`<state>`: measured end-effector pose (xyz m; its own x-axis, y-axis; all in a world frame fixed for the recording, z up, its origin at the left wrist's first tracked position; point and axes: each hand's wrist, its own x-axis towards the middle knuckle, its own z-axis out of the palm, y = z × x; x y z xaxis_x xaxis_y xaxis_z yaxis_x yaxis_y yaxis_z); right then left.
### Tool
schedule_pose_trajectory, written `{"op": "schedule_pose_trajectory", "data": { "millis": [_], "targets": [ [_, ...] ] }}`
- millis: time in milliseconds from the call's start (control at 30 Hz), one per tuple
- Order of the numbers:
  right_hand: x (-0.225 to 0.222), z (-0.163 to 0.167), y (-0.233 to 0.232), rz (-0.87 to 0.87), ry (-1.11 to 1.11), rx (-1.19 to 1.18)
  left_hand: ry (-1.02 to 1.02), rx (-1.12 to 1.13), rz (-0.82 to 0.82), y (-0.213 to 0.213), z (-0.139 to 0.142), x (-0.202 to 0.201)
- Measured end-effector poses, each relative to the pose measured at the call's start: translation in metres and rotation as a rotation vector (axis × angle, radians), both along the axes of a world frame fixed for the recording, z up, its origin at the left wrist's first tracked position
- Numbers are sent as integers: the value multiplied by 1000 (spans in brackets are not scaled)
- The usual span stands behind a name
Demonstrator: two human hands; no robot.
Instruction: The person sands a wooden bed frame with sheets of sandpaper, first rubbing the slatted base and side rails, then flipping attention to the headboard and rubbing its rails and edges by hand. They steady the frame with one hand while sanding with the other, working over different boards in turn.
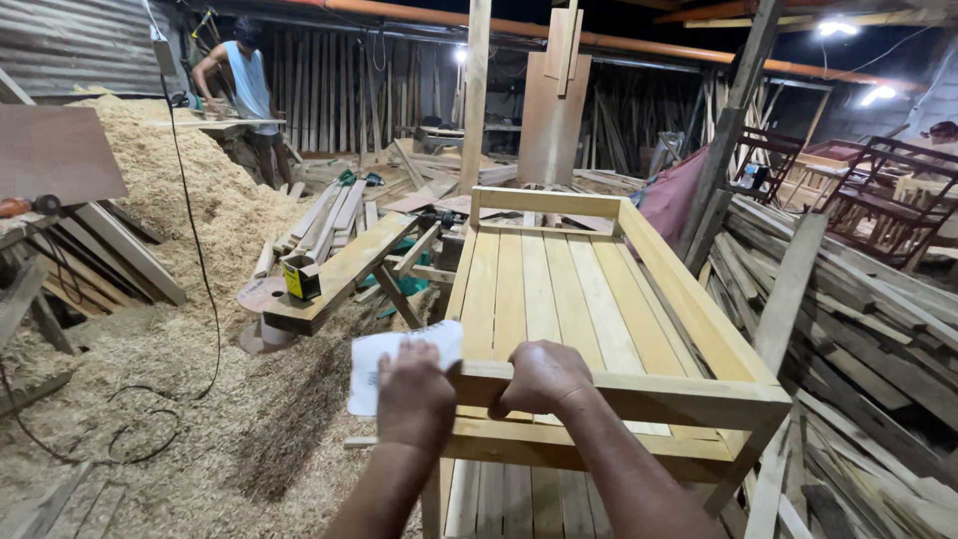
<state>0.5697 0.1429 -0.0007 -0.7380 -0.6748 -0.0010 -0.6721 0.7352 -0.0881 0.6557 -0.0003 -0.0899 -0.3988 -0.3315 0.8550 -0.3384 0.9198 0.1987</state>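
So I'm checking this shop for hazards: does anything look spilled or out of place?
Yes. Pale sawdust is heaped over the floor at left, with a black cable trailing across it. Loose wooden planks lie jumbled at right.

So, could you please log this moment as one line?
left hand: holds sandpaper sheet at rail corner | right hand: grips front rail | wooden frame: upright

Single head-worn view, angled down and forward, close over a slatted wooden frame [599, 299], workshop stretching beyond
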Motion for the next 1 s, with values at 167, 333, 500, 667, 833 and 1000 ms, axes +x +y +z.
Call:
{"op": "schedule_pose_trajectory", "data": {
  "millis": [167,333,500,667,833,1000],
  "targets": [
    [-4,-1,2,-12,-7,-32,-201,172,-251,39,-3,-4],
    [1,1,0,-16,-15,0,-300,403,-97,3,13,9],
    [4,4,1,-34,-13,-4,-277,473,-222,30,-7,-4],
    [1,3,2,-2,20,5,-151,135,-202,17,-5,-1],
    [3,2,0,-4,19,-5,-267,468,-143,1,6,8],
    [4,5,2,-47,-39,6,175,-255,-127,37,-3,1]
  ]
}}
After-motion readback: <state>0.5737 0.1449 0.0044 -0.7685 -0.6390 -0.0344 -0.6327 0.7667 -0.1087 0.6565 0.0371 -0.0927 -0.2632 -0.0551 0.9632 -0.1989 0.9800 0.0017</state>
